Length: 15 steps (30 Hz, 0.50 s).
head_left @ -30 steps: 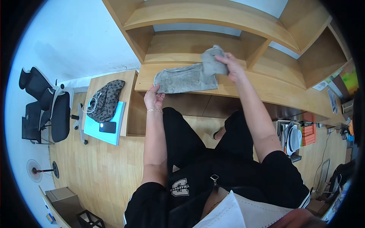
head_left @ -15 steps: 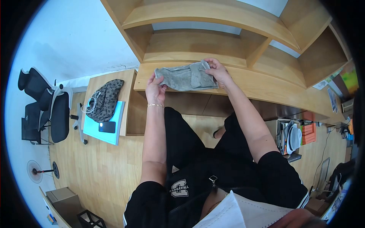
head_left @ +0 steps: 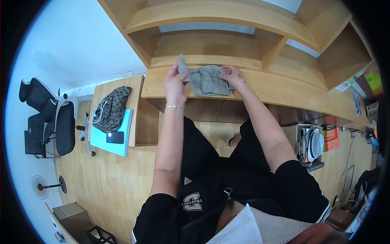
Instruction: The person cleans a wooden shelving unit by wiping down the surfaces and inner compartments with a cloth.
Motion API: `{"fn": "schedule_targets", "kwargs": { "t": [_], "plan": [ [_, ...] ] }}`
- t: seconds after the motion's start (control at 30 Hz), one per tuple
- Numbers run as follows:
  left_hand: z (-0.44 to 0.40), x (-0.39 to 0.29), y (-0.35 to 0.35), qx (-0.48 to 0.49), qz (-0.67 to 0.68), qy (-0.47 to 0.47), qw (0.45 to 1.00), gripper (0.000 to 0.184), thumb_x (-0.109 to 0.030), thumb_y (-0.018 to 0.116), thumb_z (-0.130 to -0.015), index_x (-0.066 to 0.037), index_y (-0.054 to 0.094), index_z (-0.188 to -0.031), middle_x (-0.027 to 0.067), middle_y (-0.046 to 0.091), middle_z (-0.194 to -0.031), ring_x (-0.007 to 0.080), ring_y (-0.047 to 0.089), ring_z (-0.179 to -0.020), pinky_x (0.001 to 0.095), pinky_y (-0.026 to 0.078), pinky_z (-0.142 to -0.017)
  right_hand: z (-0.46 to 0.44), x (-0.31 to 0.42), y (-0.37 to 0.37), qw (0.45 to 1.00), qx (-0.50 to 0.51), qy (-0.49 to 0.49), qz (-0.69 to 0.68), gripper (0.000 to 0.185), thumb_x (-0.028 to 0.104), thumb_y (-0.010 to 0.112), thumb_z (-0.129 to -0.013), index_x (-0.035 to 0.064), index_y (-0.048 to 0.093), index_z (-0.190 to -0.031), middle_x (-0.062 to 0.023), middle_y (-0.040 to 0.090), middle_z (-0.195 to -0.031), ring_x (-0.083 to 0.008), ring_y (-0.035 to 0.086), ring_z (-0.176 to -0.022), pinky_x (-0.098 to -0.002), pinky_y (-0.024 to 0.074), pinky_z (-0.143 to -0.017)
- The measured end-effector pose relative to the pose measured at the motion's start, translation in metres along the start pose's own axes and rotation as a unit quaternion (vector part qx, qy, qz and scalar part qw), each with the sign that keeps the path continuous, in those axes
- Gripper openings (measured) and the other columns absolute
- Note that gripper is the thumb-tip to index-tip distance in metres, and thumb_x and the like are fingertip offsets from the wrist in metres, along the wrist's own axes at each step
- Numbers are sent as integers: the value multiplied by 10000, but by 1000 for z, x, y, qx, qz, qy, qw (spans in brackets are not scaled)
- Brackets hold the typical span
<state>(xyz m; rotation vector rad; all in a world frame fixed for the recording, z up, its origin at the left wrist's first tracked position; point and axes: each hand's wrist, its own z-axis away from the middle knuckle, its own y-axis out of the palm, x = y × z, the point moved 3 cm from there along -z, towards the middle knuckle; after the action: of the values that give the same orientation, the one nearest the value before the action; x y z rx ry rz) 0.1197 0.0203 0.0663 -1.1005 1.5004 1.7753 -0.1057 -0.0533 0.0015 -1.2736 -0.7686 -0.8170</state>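
Note:
A grey cloth [head_left: 208,82] lies partly folded on the front ledge of a wooden shelf unit [head_left: 268,87]. Its left end is raised off the ledge, pinched in my left hand [head_left: 176,83], which wears a thin bracelet. At the cloth's right end my right hand [head_left: 233,77] has its fingers closed on the folded part, holding it near the ledge. Some of the cloth's underside is hidden by its folds.
To the left, a low cabinet [head_left: 140,118] bears a patterned bag [head_left: 115,107], a white cable, a dark phone [head_left: 115,137] and a light-blue folder [head_left: 97,137]. Further left are a black chair [head_left: 65,126] and a fan [head_left: 40,186]. A box of papers [head_left: 310,144] stands right.
The cloth's right end was folded inward first. Now my left hand has lifted the left end and moved it to the right, making the cloth shorter. My right hand stays at the right end.

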Motion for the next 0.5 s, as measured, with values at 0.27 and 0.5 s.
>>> {"fn": "schedule_targets", "kwargs": {
  "t": [0.27,0.5],
  "plan": [
    [-14,25,34,74,-198,68,975,470,-221,674,-873,-55,534,-1290,48,617,-1114,108,578,-942,272,464,-791,-3,-10,-34,956,-257,-142,27,434,361,479,-956,62,537,-1266,-123,621,-1144,-234,581,-1076,-312,454,-896],
    [-40,1,-78,-171,-704,296,623,409,-332,625,-855,-69,607,-1169,174,588,-1198,369,518,-1115,476,394,-929,55,64,23,849,-54,-341,400,562,461,447,-926,163,418,-1402,-91,346,-1479,-294,284,-1380,-538,167,-1114]
  ]
}}
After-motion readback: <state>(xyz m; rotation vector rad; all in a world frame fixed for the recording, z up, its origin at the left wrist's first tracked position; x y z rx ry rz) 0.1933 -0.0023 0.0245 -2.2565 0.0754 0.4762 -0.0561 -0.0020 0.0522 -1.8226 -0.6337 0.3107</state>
